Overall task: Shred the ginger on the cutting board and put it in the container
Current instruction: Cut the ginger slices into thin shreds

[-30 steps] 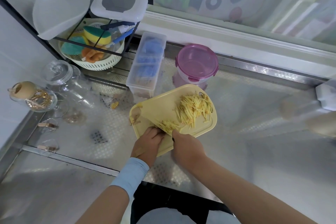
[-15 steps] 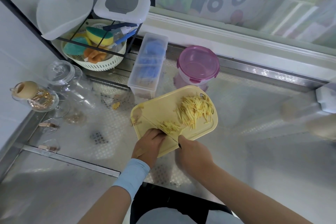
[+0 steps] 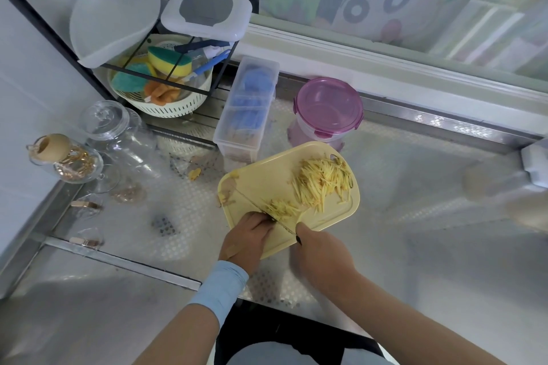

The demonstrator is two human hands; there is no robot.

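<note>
On the cutting board (image 3: pixel 261 184), curled left hand (image 3: pixel 246 238) pins ginger (image 3: pixel 280 207) beside the knife (image 3: pixel 284 227) gripped by right hand (image 3: pixel 321 255).

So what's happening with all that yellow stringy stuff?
Someone is slicing ginger into thin shreds on a yellow cutting board. The right hand grips a knife, blade down on the board; the left hand, fingers curled, sits beside the blade, hiding whatever it steadies. A small heap lies by the blade and a bigger pile of shreds at the board's far end. The pink-lidded container behind has its lid on; these shreds are not in it yet.
</note>
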